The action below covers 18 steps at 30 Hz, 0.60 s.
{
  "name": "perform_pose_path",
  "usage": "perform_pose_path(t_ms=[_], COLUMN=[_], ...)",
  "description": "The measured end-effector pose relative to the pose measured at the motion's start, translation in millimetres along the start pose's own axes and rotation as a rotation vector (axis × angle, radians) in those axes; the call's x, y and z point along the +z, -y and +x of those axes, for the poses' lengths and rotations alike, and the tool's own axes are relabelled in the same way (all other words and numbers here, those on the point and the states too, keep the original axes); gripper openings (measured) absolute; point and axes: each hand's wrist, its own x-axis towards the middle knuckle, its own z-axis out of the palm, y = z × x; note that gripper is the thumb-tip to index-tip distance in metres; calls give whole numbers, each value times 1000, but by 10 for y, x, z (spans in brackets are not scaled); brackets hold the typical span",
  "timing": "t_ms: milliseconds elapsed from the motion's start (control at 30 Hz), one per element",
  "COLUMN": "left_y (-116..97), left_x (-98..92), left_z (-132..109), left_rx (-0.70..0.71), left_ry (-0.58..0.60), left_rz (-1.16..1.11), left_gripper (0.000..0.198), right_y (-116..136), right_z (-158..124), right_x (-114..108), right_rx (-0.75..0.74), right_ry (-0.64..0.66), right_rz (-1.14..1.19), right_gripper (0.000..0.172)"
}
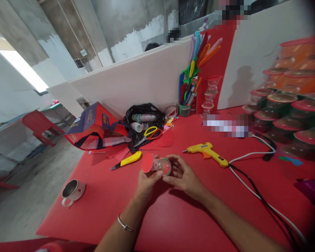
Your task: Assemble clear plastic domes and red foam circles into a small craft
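Observation:
Just above the red table, a clear plastic hourglass-shaped piece (pixel 159 164) lies sideways between my hands. One end carries a flat red disc, the other a green rim. My left hand (pixel 149 180) grips it from below on the red-disc side, thumb along the clear wall. Curled around the green-rimmed end are the fingers of my right hand (pixel 185 176), its thumb near the left one. A yellow glue gun (pixel 206 151) lies to the right of my hands. To their left is a yellow utility knife (pixel 127 160) with its blade out.
A metal mug (pixel 74 190) stands at left. Behind are a shopping bag (pixel 94 126), scissors (pixel 148 135) on a black plastic bag (pixel 132 140), and a pen holder (pixel 184 110). Stacked plastic pieces (pixel 291 115) rise at right. A white cable (pixel 254 153) crosses the table's right side.

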Motion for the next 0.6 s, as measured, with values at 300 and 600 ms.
perform_pose_path(t_ms=[300, 600], left_y=[30, 20], left_x=[7, 5], left_z=[1, -2], left_rx=[-59, -95], left_ry=[26, -25], left_rz=[-38, -68], left_gripper=[54, 54], right_y=[-4, -38], right_z=[23, 20], right_x=[-43, -10], right_rx=[74, 42], right_ry=[14, 12], right_rz=[95, 55], right_gripper=[56, 60])
